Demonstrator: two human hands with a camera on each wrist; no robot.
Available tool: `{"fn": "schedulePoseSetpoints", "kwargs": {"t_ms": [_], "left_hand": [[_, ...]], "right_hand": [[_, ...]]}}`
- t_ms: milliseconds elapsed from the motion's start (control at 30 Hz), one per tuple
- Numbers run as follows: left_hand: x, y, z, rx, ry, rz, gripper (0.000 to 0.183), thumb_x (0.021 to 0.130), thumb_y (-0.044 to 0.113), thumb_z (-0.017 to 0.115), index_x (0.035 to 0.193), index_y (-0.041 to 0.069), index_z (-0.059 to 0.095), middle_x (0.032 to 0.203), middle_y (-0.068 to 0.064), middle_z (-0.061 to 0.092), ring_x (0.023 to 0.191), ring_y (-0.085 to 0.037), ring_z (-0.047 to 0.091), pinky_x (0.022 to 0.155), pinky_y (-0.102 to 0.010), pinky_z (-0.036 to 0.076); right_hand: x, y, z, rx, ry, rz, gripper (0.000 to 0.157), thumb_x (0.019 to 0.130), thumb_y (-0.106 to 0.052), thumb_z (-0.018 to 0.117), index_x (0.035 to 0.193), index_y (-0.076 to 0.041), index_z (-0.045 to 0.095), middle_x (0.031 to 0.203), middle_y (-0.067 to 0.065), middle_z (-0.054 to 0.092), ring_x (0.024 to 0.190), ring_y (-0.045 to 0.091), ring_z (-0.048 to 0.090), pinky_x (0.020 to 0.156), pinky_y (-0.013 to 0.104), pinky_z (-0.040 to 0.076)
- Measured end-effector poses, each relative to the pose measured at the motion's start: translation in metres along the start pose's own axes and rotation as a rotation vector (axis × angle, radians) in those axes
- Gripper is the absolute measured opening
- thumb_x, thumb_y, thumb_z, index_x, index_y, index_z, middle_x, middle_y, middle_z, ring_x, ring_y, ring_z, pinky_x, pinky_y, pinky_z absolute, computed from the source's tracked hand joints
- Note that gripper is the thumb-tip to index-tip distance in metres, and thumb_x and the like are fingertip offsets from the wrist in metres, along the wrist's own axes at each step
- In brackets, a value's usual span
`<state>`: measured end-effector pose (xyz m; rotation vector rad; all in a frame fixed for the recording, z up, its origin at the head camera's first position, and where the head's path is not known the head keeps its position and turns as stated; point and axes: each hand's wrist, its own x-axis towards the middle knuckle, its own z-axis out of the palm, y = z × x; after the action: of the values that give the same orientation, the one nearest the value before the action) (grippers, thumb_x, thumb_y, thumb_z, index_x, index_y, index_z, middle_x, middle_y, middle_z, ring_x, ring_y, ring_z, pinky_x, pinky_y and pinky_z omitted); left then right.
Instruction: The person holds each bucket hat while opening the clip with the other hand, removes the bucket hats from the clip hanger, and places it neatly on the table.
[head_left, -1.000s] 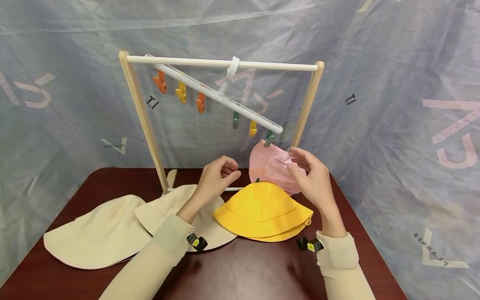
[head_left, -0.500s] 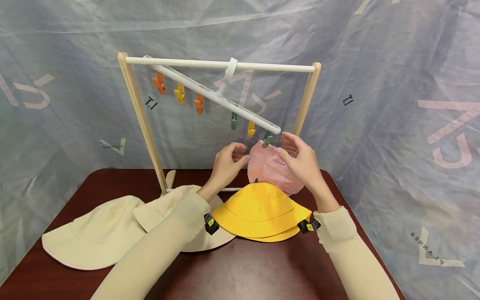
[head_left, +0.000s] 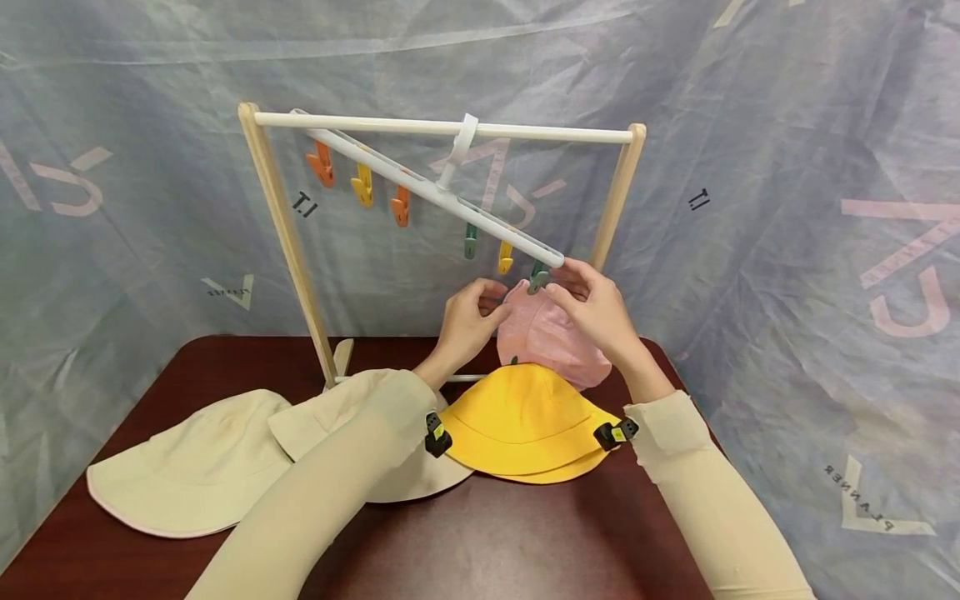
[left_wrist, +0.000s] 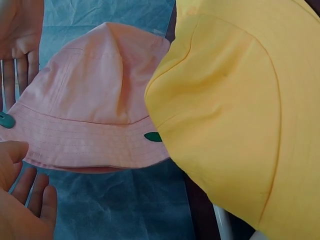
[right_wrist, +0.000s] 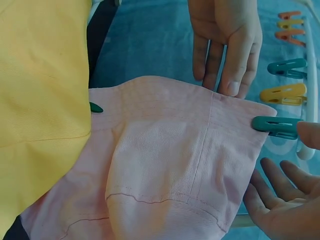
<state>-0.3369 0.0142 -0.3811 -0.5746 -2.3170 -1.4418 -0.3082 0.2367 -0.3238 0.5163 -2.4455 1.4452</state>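
A pink bucket hat (head_left: 551, 337) hangs by its brim from a green clip (head_left: 537, 278) at the low right end of a white hanger (head_left: 495, 225). My left hand (head_left: 467, 323) is at the hat's left edge, fingers loosely bent. On the other side my right hand (head_left: 596, 312) reaches up near the hanger's end. In the right wrist view its thumb (right_wrist: 309, 135) is right at the clip's handle, while its fingers (right_wrist: 272, 185) are spread beside the hat's edge. A yellow bucket hat (head_left: 525, 417) overlaps the lower pink hat.
The tilted hanger hooks over a wooden rack's top bar (head_left: 360, 124). Several other orange, yellow and green clips hang along it, including an orange clip (head_left: 401, 207). Two cream hats (head_left: 202, 458) lie at the left on the dark red table (head_left: 480, 550). Grey fabric (head_left: 750, 250) stands behind.
Both hands have moved up and inward to the pink hat's brim and the green clip. The hats and hanger have stayed in place.
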Motion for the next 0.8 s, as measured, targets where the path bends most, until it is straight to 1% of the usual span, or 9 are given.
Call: {"fn": "schedulePoseSetpoints", "kwargs": {"t_ms": [200,367,600,800], "left_hand": [[0.0038,0.0008,0.0033,-0.002,0.006,-0.014,0.026,0.102,0.023,0.075,0.122,0.007,0.070,0.117,-0.009,0.072,0.107,-0.022,0.071,0.097,-0.032,0.059],[0.0060,0.0004,0.0054,-0.015,0.012,-0.019,0.022,0.102,0.022,0.075,0.118,0.007,0.071,0.112,-0.008,0.074,0.105,-0.020,0.071,0.096,-0.031,0.059],[0.0078,-0.0002,0.0063,-0.011,0.012,-0.019,0.019,0.103,0.020,0.074,0.116,0.007,0.072,0.110,-0.007,0.074,0.104,-0.021,0.071,0.096,-0.033,0.059],[0.0086,-0.0001,0.0063,0.020,0.012,-0.011,0.018,0.103,0.020,0.074,0.115,0.007,0.073,0.111,-0.008,0.074,0.104,-0.021,0.072,0.095,-0.033,0.060]], "right_hand": [[0.0041,0.0005,-0.0004,0.002,-0.005,-0.006,0.049,0.106,-0.019,0.068,0.150,-0.003,0.054,0.140,0.018,0.066,0.130,0.033,0.063,0.114,0.050,0.048],[0.0037,-0.0012,-0.0002,0.000,-0.010,-0.001,0.049,0.106,-0.020,0.068,0.150,-0.003,0.054,0.141,0.018,0.065,0.130,0.033,0.064,0.114,0.050,0.048],[0.0039,-0.0007,0.0008,0.012,-0.015,0.007,0.047,0.106,-0.020,0.069,0.148,-0.003,0.056,0.140,0.017,0.065,0.129,0.033,0.064,0.113,0.050,0.049],[0.0064,0.0008,0.0024,0.026,-0.027,0.026,0.048,0.106,-0.023,0.069,0.147,-0.002,0.057,0.141,0.017,0.065,0.130,0.034,0.064,0.112,0.052,0.050]]}}
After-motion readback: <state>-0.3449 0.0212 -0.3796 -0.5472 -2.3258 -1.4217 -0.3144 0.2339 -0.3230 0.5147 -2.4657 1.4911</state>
